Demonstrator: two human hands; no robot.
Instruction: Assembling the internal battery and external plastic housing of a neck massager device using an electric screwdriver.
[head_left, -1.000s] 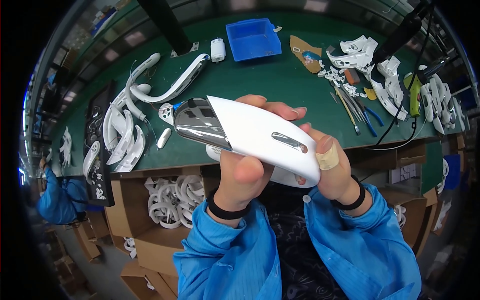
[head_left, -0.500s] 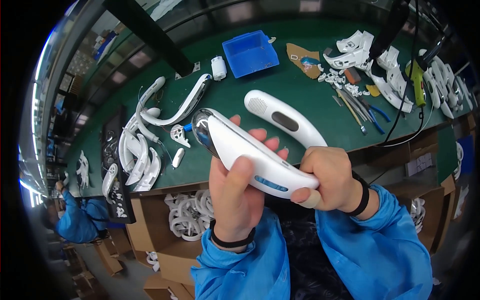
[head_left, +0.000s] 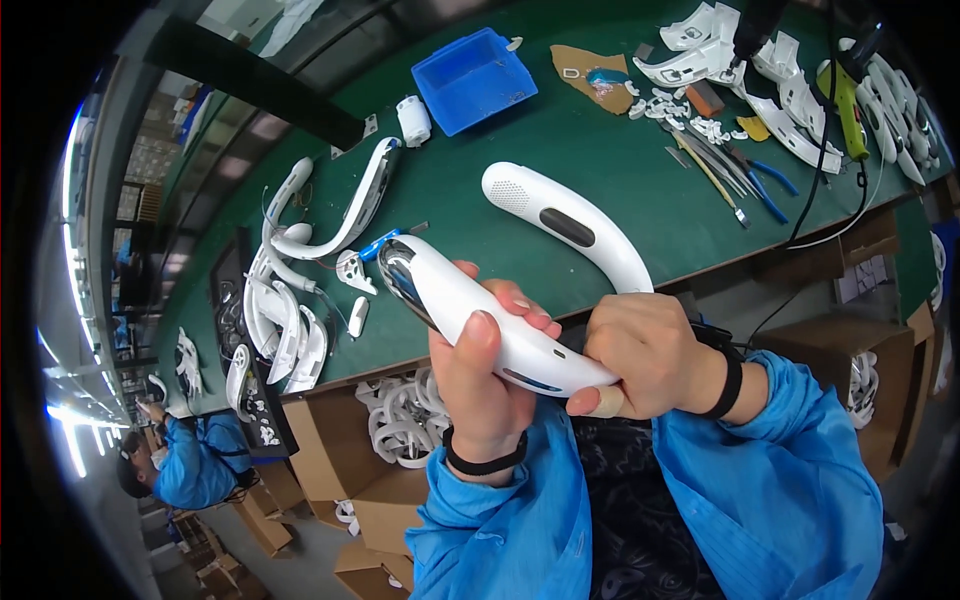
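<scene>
Between both hands is a curved white plastic housing [head_left: 500, 320] with a glossy transparent-looking dark end and a slim dark slot near its other end. My left hand [head_left: 480, 370] is closed round its middle, thumb across the near face and fingertips showing behind. At the narrow right end my right hand [head_left: 645, 355] grips it in a fist, a beige wrap on the thumb. Just beyond lies a similar curved white piece [head_left: 615, 245] with a perforated patch and a dark oval window. A small blue cylinder [head_left: 378, 243] sits on the table by the held housing's glossy end.
On the green table [head_left: 440, 190] stand a blue bin [head_left: 475, 85] and a white cylinder [head_left: 413, 120]. White shells [head_left: 290, 330] lie left; pliers [head_left: 768, 188], a brush [head_left: 722, 192] and a green tool [head_left: 848, 115] lie right. Below are cardboard boxes [head_left: 335, 440]. A co-worker [head_left: 200, 460] is at far left.
The held housing has rolled in my hands, so its slotted side faces more downward and its broad white back shows. My view has shifted slightly; both hands keep their grip.
</scene>
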